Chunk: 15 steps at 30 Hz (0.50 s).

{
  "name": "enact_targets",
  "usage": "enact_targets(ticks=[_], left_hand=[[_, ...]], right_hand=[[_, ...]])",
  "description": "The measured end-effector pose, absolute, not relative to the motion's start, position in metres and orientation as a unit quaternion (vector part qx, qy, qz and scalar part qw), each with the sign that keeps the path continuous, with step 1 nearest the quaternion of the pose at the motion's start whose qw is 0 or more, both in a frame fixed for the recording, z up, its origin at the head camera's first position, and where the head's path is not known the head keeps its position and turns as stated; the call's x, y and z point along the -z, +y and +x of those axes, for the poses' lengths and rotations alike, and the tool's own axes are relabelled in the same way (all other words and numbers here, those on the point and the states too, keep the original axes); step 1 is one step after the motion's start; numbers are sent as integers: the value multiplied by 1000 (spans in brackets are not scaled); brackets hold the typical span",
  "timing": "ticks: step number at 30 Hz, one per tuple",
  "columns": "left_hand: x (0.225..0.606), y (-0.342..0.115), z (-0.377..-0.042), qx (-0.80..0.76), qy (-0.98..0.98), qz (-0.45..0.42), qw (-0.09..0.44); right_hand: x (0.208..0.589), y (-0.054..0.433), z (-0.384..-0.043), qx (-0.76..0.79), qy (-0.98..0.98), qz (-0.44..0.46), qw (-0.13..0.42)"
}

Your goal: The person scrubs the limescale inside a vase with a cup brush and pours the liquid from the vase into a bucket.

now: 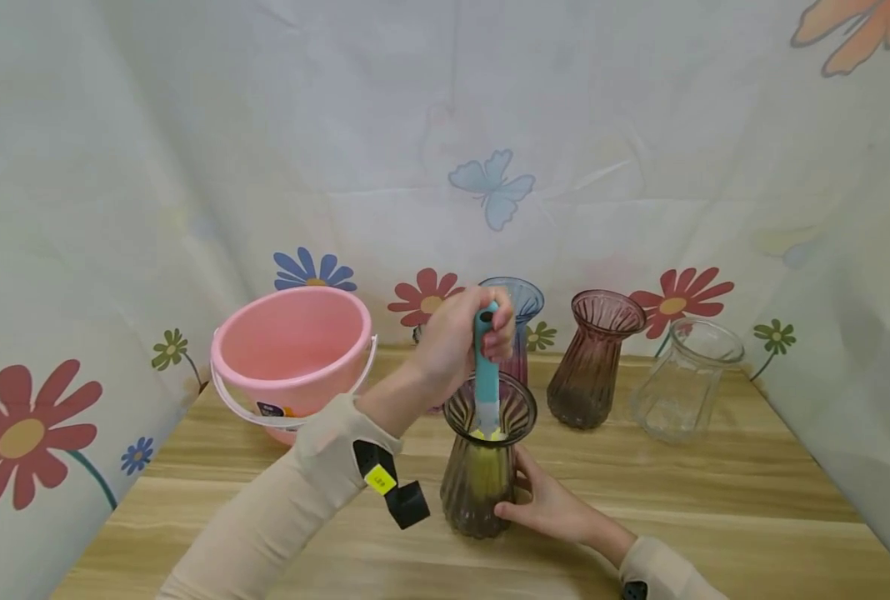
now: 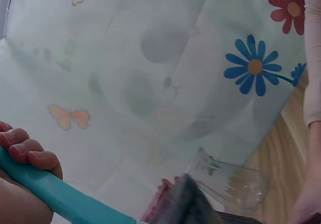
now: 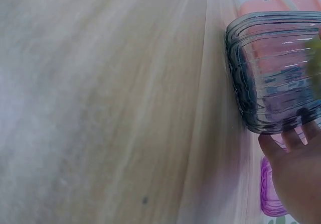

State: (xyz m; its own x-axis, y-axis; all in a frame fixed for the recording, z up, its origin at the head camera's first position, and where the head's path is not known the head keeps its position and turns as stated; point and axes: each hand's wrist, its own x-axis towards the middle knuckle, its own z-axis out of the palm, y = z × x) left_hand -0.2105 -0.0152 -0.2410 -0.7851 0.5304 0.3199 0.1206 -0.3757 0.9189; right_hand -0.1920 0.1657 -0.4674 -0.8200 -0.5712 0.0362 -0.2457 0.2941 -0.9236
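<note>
A dark grey ribbed glass vase (image 1: 456, 492) stands upright near the front of the table. My left hand (image 1: 463, 329) grips the teal handle of a cleaning brush (image 1: 486, 375) above it. The brush points straight down through the flared rim, and its yellow head shows blurred through the glass. Low on the vase's right side, my right hand (image 1: 546, 500) holds it, thumb in front and fingers behind. In the left wrist view, fingers curl over the teal handle (image 2: 75, 196). The right wrist view has fingertips against the vase's ribbed wall (image 3: 281, 68).
A pink bucket (image 1: 295, 333) with a white handle stands at the left. Behind the grey vase is a blue-to-pink vase (image 1: 522, 300), partly hidden. A reddish-brown vase (image 1: 587, 367) and a clear vase (image 1: 677, 392) stand at the right. Flower-printed cloth surrounds the wooden table (image 1: 715, 517).
</note>
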Motion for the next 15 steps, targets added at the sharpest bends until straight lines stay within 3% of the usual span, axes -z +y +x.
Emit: enact_targets(ticks=[10,15], left_hand=[[288,-8,-220,-765,555,271,181],[291,-9,-221,-767,559,269,166]], right_hand=[[467,163,-191,543,790,-238,157],[465,166,-192,530,791,-249,178]])
